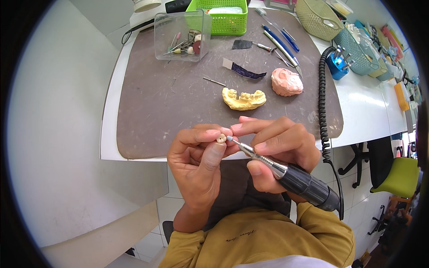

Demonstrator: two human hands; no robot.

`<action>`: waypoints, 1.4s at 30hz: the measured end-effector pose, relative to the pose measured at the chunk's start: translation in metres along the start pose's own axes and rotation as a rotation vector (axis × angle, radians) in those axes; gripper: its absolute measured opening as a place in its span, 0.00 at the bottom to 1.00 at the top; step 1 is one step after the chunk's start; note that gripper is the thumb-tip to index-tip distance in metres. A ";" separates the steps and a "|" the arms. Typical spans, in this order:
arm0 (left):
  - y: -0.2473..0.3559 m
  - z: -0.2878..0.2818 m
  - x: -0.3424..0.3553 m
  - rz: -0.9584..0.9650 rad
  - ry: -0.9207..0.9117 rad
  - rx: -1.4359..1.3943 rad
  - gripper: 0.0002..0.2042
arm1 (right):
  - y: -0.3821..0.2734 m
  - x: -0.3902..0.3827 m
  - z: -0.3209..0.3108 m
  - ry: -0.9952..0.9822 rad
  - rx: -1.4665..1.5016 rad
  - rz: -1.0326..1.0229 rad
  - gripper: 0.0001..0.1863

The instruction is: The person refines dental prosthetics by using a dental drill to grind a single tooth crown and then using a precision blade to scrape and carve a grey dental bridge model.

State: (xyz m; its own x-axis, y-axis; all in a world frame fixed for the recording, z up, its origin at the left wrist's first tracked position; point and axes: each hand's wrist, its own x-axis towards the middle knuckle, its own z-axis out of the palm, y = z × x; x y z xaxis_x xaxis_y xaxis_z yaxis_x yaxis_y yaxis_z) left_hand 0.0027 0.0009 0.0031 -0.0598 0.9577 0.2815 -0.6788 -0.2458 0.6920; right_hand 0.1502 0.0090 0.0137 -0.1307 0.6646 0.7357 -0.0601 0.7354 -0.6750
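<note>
Between the thumb and fingers of my left hand (196,156) is a small cream dental crown (221,139). My right hand (283,147) grips a black and silver rotary handpiece (299,181), pen-fashion. Its pale blue-grey tip (229,139) is right beside the crown; whether they touch I cannot tell. Both hands meet over the bench's front edge, fingertips close together. Just beyond them lies a yellow dental cast (243,99) with teeth on it. To its right sits a pink plaster cast (286,82). A thin metal bur (214,81) lies left of the yellow cast.
A clear box (183,35) of burs and polishing tips stands at the back left, by a green basket (228,22). Articulating paper (248,72), blue-handled tools (280,44) and a blue bur stand (337,66) lie farther right. The handpiece's coiled cord (322,98) hangs over the right edge.
</note>
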 end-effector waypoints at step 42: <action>0.000 -0.002 -0.001 -0.019 -0.018 -0.003 0.06 | -0.001 0.002 0.001 -0.007 -0.023 0.028 0.15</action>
State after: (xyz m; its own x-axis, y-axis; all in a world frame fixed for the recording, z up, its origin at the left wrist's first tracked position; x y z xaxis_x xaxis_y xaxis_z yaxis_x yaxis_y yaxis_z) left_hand 0.0010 0.0004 0.0014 -0.0337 0.9592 0.2807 -0.6820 -0.2274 0.6951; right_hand 0.1496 0.0093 0.0158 -0.1386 0.6840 0.7162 -0.0337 0.7195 -0.6937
